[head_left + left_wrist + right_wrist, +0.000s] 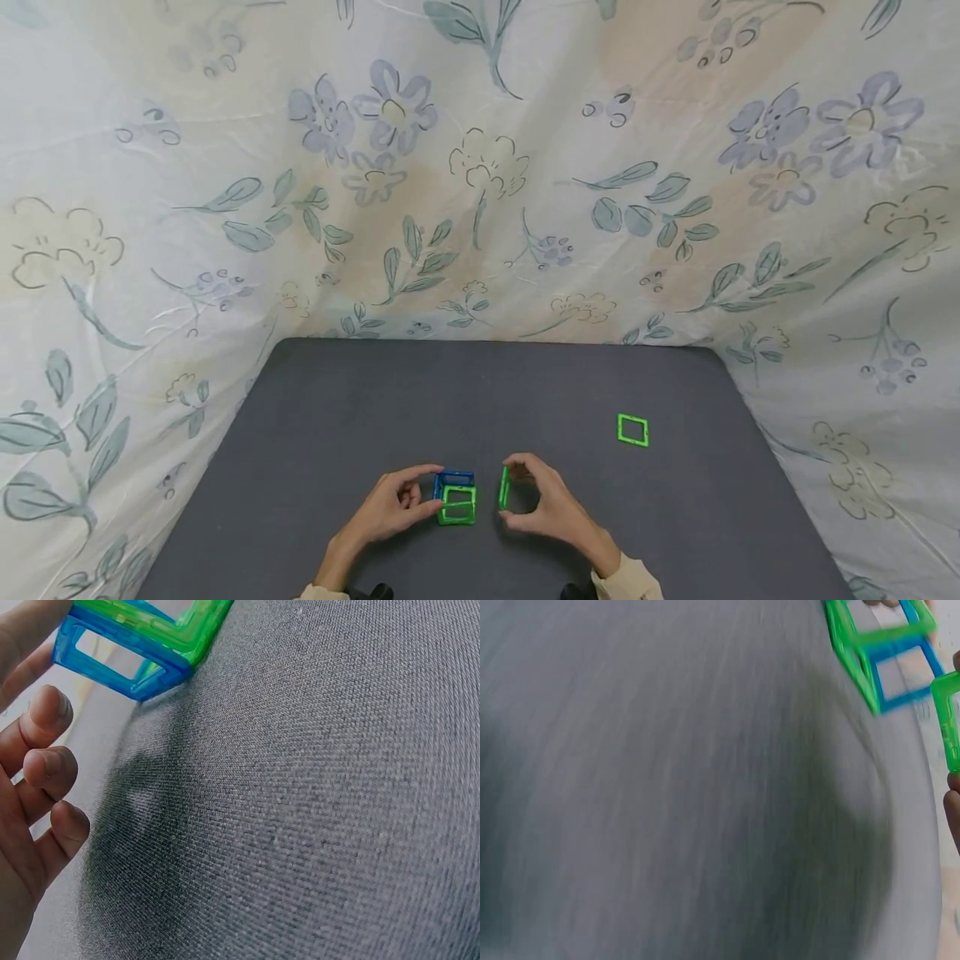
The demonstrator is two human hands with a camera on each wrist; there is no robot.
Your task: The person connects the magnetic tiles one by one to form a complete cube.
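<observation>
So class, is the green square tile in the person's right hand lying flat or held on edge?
On edge: the right hand pinches the green square tile upright, beside the blue-and-green tile structure. Another green tile lies flat.

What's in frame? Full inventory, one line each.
Partly built cube of green and blue square plastic frame tiles: 1, near edge of mat, centre.
Upright green square frame tile: 1, just right of the cube, apart from it.
Flat green square frame tile: 1, right side of mat, alone.
Dark grey fabric mat: 1, under everything.
Floral cloth backdrop: 1, cream with blue-grey flowers, behind and beside.
Left hand: holds the cube.
Right hand: pinches the upright tile.
</observation>
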